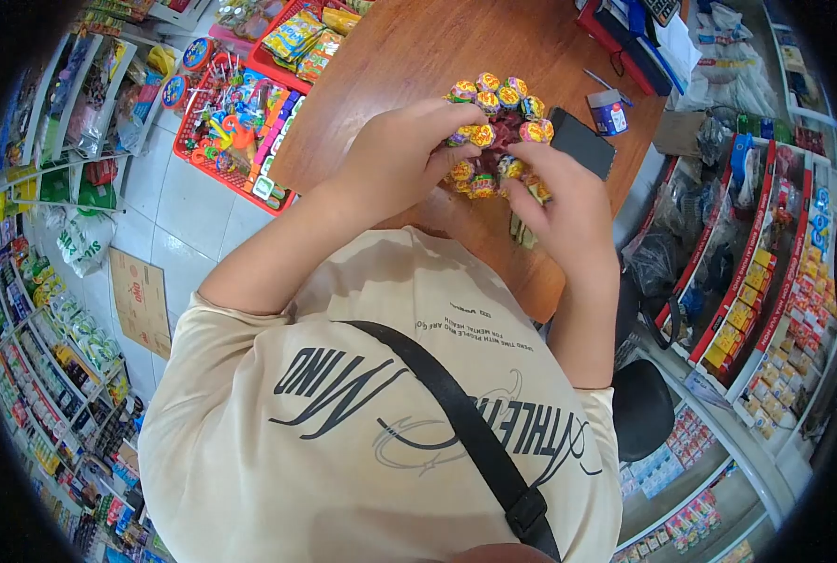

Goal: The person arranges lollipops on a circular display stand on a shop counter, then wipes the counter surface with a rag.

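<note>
A ring-shaped cluster of round lollipops (507, 96) in yellow, red and green wrappers stands over the table in front of me, with a dark red middle (505, 133). My left hand (404, 155) reaches in from the left, its fingers closed around a lollipop (480, 136) at the cluster's left side. From the right, my right hand (564, 192) curls its thumb and index finger around a lollipop (510, 168) on the near right side. The stick ends and the tips of some fingers are hidden.
The brown wooden table (381, 66) carries a black flat device (580, 143), a small purple-white box (608, 113), a pen (610, 86) and red-blue folders (629, 47). Red baskets (193, 141) of sweets and toys stand left. Shelves (746, 281) of goods line both sides.
</note>
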